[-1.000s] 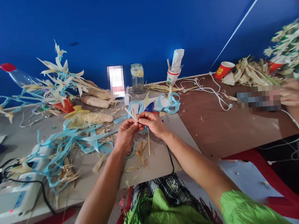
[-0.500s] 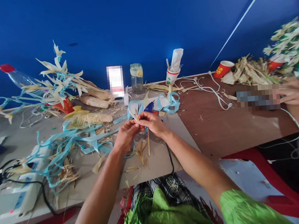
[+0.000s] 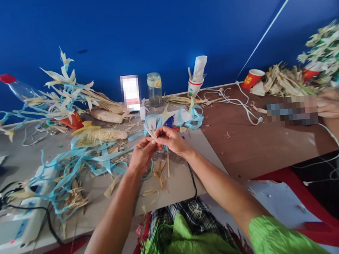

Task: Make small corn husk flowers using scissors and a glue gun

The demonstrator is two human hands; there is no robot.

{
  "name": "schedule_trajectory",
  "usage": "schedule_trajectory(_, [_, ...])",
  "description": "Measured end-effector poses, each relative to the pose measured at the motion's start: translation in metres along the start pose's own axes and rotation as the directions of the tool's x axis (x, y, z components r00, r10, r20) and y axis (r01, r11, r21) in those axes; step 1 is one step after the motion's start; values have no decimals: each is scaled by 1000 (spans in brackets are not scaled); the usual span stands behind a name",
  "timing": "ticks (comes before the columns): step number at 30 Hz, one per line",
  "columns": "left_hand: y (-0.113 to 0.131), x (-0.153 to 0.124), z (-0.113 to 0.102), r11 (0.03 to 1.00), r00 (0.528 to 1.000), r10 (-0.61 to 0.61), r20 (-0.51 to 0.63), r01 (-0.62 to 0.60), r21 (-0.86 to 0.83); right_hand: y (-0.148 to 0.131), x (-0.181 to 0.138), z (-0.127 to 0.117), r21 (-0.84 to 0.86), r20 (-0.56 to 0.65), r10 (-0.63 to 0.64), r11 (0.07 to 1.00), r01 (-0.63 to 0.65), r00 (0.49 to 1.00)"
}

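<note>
The person's left hand and right hand meet over the middle of the surface, both drawn in narrow, thumbs and fingertips pinching a small bunch of slim, pale, flat strips between them. The strips fan out from the fingertips toward the blue wall; their lower ends are hidden by the fingers. Just beyond the hands lie loops of flat light-blue ribbon and a dark-blue object, too partly covered to identify. Nearer the person, a thin straight tan stick lies beside a dry, split tan husk piece. To the left, a tangle of light-blue ribbon strands spreads toward a white power strip. A clear glass jar with a pale lid stands near the wall, and to its right is a white paper cup with a red band, holding a white folded paper. At the far right, a co-worker's hand is beside a blurred-out object, near a heap of dry husks; its grip cannot be told.
</note>
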State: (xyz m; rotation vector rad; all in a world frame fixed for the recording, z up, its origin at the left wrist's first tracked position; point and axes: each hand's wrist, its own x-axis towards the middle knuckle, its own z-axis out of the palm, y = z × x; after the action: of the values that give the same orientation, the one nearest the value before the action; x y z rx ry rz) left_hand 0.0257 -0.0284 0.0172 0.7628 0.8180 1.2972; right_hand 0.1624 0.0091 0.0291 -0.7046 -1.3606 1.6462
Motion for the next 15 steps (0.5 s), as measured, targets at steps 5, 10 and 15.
schedule_trajectory(5, [-2, 1, 2, 994, 996, 87, -27, -85, 61, 1, 0, 1, -26, -17, 7, 1000, -7, 1000])
schedule_trajectory(10, [-2, 3, -1, 988, 982, 152, -115, -147, 44, 2, 4, -11, -85, -89, -47, 996, 40, 995])
schedule_trajectory(15, [2, 5, -6, 967, 949, 252, -191, -241, 76, 1, 9, -41, -561, -392, -275, 828, 9, 878])
